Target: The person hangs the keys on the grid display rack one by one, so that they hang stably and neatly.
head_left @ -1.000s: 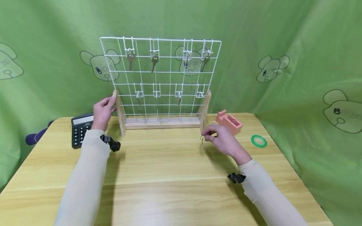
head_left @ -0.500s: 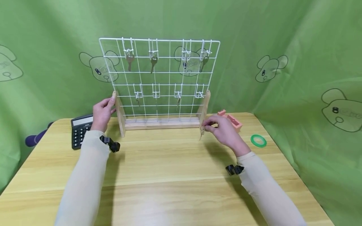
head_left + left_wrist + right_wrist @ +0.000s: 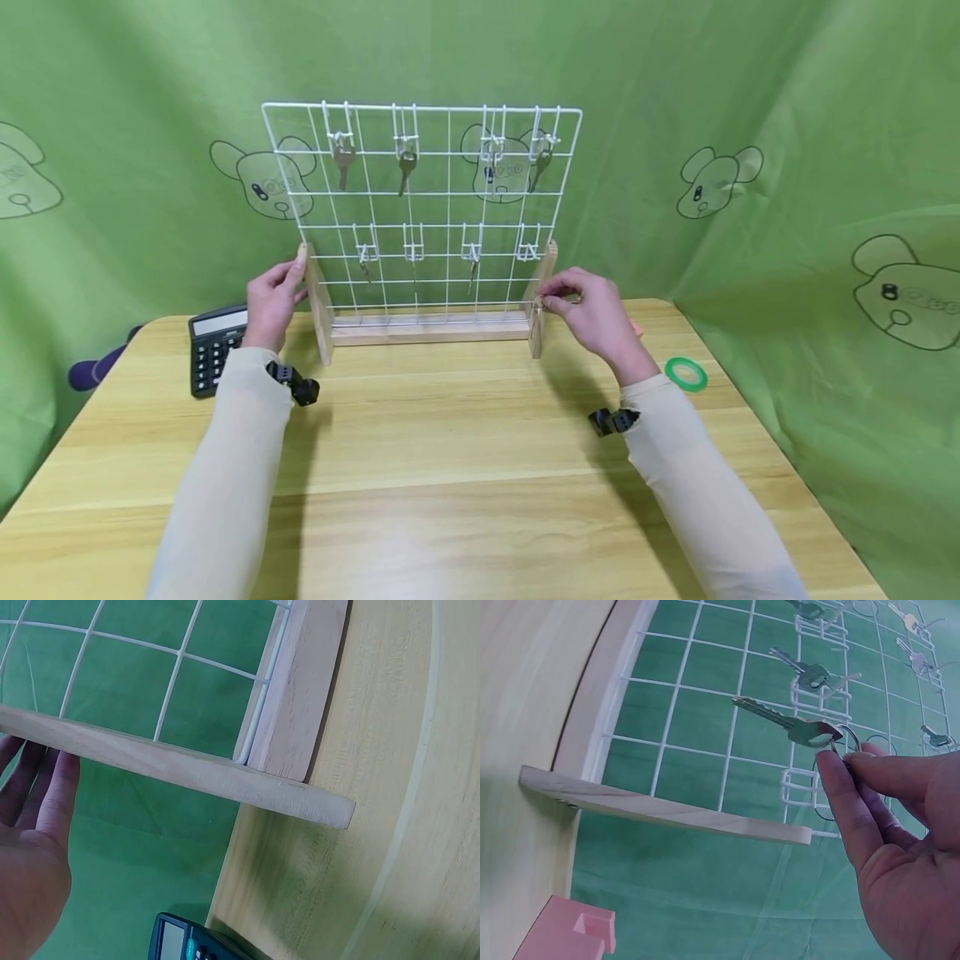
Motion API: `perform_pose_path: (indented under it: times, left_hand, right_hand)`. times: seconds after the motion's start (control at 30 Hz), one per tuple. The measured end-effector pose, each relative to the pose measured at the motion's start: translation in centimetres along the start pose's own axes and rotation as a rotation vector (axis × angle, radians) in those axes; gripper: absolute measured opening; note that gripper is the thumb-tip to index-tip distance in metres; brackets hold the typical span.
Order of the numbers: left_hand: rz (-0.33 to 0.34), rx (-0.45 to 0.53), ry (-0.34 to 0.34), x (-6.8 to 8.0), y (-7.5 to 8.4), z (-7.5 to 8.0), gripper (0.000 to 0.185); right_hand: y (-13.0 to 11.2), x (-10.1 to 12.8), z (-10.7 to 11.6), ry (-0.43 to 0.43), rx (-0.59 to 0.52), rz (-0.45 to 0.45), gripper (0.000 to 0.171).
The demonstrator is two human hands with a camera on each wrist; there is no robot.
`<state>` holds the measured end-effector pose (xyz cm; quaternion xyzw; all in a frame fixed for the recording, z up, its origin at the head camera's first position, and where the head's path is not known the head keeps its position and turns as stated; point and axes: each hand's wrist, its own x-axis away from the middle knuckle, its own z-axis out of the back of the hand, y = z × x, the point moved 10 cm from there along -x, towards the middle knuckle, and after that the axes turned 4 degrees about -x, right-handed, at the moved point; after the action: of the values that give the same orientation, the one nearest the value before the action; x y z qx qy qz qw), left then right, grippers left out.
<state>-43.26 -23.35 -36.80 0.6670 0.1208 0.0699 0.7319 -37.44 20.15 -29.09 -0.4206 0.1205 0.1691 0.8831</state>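
Note:
A white wire grid rack stands on the table in a wooden frame (image 3: 427,332), with several keys (image 3: 343,162) hanging from its hooks. My left hand (image 3: 272,304) grips the rack's left wooden post (image 3: 319,308), thumb in front and fingers behind. Between thumb and fingertips, my right hand (image 3: 592,312) pinches the metal ring (image 3: 853,739) of a key (image 3: 806,731), which points away from the fingers in the right wrist view. That hand is beside the right wooden post (image 3: 549,262), below the bare lower-right hook (image 3: 528,251).
A black calculator (image 3: 212,354) lies left of the rack, partly behind my left wrist. To the right are a green tape roll (image 3: 697,386) and a pink tape dispenser (image 3: 562,930), mostly hidden behind my right hand in the head view. Green curtain (image 3: 750,100) hangs behind the table.
My right hand has risen and moved away from me with the key, from near the tabletop up to the right post. The left hand keeps its place on the left post.

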Motion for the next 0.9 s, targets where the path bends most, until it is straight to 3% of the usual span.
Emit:
perform_pose_path:
  times: [0.5, 0.7, 0.9]
  left_hand:
    - [-0.011, 0.005, 0.011, -0.2, 0.0, 0.1, 0.059]
    - [0.001, 0.052, 0.02, -0.3, 0.0, 0.1, 0.057]
    - [-0.01, 0.012, 0.018, -0.2, -0.1, 0.1, 0.058]
  right_hand:
    - [-0.2, -1.7, 1.1, 0.097, -0.1, -0.06, 0.016]
    - [-0.2, -2.2, 1.7, 0.139, -0.101, -0.07, 0.018]
    - [-0.2, -2.9, 2.0, 0.173, -0.125, -0.077, 0.017]
